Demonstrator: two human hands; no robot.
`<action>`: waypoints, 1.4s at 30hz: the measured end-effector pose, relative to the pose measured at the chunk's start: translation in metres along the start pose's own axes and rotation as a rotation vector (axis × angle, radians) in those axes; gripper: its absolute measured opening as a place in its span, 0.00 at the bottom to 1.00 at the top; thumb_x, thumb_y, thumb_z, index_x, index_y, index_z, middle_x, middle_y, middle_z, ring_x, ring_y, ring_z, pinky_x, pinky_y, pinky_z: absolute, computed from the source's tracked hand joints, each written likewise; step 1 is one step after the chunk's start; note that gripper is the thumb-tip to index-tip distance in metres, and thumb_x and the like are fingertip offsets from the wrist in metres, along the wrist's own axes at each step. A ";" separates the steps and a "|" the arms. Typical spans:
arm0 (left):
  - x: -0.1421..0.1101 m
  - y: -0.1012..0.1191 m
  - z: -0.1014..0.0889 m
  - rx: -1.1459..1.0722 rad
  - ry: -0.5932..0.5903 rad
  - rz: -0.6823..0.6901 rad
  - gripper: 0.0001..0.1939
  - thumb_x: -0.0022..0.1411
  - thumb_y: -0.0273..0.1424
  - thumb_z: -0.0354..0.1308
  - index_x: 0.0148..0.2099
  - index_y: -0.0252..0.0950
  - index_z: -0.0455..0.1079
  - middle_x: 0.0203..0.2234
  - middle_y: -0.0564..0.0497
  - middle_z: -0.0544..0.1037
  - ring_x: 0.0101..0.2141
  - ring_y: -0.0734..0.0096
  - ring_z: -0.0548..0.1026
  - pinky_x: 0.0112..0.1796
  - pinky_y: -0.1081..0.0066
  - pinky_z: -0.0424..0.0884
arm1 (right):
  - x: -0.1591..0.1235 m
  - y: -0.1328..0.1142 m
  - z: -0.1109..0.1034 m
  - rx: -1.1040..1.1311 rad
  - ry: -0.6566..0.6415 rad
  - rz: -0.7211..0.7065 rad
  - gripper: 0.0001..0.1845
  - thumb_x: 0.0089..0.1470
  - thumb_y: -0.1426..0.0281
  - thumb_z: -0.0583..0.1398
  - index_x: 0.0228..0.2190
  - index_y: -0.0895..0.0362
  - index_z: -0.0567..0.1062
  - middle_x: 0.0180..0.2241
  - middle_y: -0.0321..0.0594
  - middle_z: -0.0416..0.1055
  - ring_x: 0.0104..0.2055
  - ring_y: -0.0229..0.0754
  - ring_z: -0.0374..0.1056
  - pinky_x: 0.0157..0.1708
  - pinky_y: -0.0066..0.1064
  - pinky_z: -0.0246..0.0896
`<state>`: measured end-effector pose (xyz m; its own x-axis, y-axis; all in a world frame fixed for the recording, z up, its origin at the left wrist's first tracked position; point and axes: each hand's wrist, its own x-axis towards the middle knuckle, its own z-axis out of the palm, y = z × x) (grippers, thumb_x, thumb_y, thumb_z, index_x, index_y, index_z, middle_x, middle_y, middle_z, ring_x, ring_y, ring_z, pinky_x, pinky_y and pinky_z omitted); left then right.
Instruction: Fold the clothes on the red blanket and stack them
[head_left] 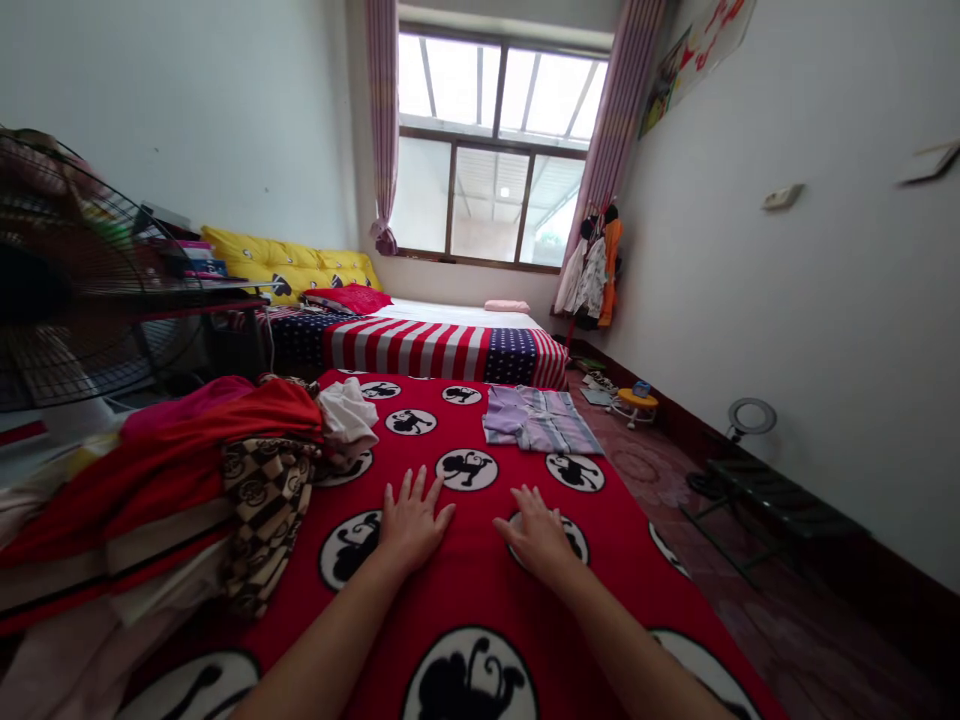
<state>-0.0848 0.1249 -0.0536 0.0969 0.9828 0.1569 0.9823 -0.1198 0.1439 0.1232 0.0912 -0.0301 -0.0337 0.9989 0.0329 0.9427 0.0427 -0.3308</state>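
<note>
My left hand [412, 525] rests palm down on a red blanket [480, 540] printed with black monkey figures in white circles. Its fingers are spread and hold nothing. To its right, my right hand [536, 532] is also palm down over the blanket, fingers apart, partly covering one white circle. Beyond my right hand lie flat lavender and plaid folded clothes [540, 420]. A heap of clothes [202, 470] is piled on the left, with red, magenta, white and brown checked pieces. Both hands are apart from the clothes.
A fan [60, 270] stands at the far left. Behind the blanket is a bed [435, 345] with a striped, starred cover. On the right floor are a dark green folding rack or stool [780, 495], a ring light [752, 416] and a small orange stool [636, 400].
</note>
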 end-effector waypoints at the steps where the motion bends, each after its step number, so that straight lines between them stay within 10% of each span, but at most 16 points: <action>1: -0.003 -0.001 0.000 -0.006 0.008 0.008 0.32 0.66 0.48 0.40 0.67 0.42 0.54 0.67 0.45 0.50 0.66 0.51 0.46 0.60 0.45 0.42 | -0.007 -0.009 0.008 -0.021 0.003 -0.029 0.36 0.58 0.54 0.50 0.62 0.59 0.58 0.66 0.50 0.46 0.69 0.51 0.37 0.63 0.54 0.33; 42: -0.006 -0.006 -0.007 -0.097 -0.005 0.050 0.32 0.64 0.50 0.41 0.66 0.42 0.56 0.67 0.43 0.51 0.66 0.51 0.45 0.61 0.47 0.41 | -0.020 -0.009 0.018 -0.046 0.085 -0.117 0.28 0.59 0.60 0.51 0.58 0.56 0.65 0.65 0.45 0.51 0.68 0.50 0.43 0.63 0.52 0.36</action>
<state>-0.0924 0.1186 -0.0483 0.1469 0.9759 0.1612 0.9560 -0.1820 0.2303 0.1093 0.0711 -0.0444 -0.1174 0.9818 0.1494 0.9484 0.1555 -0.2764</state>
